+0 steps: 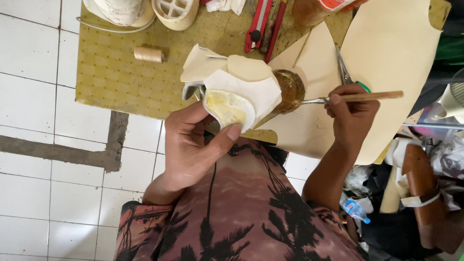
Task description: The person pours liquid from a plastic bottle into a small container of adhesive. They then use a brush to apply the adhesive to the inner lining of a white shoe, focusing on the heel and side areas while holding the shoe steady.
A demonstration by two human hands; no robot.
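Observation:
My left hand [195, 145] grips a curved cream shoe-part piece [237, 99], its inner face smeared with yellowish glue, with more cream flaps fanning out behind it. My right hand [350, 116] holds a wooden-handled brush [360, 96] level, its metal ferrule pointing left into an amber glue pot [290, 89] that stands just behind the piece. Both hands hover over the front edge of a low table with a yellow-green patterned cover [116, 77].
Large cream sheets [386, 53] lie on the table's right side, scissors [344, 72] on them. A thread spool [148, 54], tape roll [176, 12], red-handled tools [258, 24] and a jar sit further back. White tiled floor is at left; a cluttered pile with a shoe last [425, 188] is at right.

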